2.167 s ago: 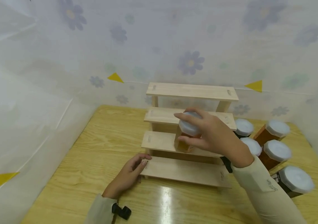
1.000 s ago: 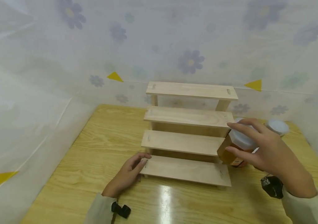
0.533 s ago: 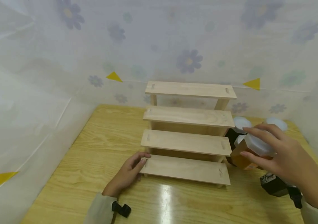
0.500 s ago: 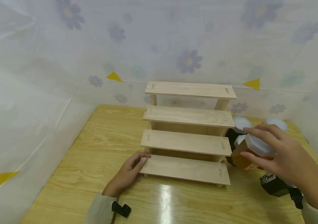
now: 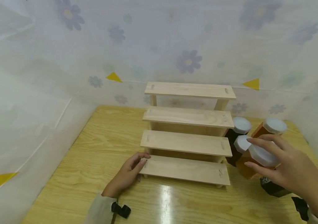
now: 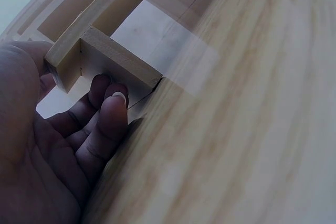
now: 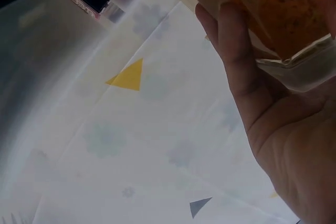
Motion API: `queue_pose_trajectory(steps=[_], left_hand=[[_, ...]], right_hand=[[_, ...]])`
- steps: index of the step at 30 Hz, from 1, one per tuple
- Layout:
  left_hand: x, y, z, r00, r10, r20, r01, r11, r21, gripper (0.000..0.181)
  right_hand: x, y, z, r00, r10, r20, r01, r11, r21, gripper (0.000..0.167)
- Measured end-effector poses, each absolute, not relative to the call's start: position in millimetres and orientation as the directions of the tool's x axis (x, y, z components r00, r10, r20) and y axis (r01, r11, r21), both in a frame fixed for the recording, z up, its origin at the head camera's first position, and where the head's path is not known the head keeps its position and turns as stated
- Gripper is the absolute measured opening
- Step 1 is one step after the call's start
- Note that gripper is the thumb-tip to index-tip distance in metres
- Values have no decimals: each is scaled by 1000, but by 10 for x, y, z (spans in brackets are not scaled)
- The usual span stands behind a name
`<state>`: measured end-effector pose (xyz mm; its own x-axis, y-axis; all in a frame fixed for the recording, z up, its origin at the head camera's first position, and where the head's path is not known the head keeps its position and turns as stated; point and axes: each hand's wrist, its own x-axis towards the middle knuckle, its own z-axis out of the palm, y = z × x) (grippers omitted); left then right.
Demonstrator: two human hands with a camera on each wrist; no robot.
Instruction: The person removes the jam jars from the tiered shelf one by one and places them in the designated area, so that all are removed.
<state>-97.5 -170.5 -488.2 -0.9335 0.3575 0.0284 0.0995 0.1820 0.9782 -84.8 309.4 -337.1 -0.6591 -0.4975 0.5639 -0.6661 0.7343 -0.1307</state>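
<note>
A tiered wooden stand with stepped shelf boards is on the table. My left hand grips the left end of its lowest board; in the left wrist view, fingers curl beneath the board. To the right of the stand, my right hand holds an amber jar by its whitish lid, thumb on the near side and fingers across the far side. The jar leans, its base toward the stand. In the right wrist view its amber contents show close up.
Beside the stand's right side are a dark jar, another white-lidded jar and an amber jar farther back. A dark labelled jar is partly hidden under my right hand. A flowered sheet hangs behind.
My right hand has carried the amber jar from the stand's middle tiers rightward to beside the other jars, then slightly nearer me. The jar has tilted. My left hand has stayed put.
</note>
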Motion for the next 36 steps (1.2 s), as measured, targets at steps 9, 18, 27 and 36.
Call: queue_pose_trajectory(steps=[9, 18, 27, 36], left_hand=[[-972, -1707, -4882, -935, 353, 33, 101, 177, 979, 26], [-986, -1717, -4907, -930, 365, 49, 122, 178, 976, 27], [-984, -1718, -4898, -928, 369, 58, 134, 183, 974, 26], [-991, -1716, -4899, -928, 369, 47, 123, 185, 975, 27]], right_hand=[[-834, 3110, -3567, -687, -486, 540, -641, 756, -135, 69], [-821, 3144, -3775, -721, -499, 481, -629, 762, -152, 63], [-806, 3149, -3907, -730, -510, 455, -630, 761, -156, 65], [-781, 3149, -3989, -751, -491, 441, -609, 774, -176, 69]])
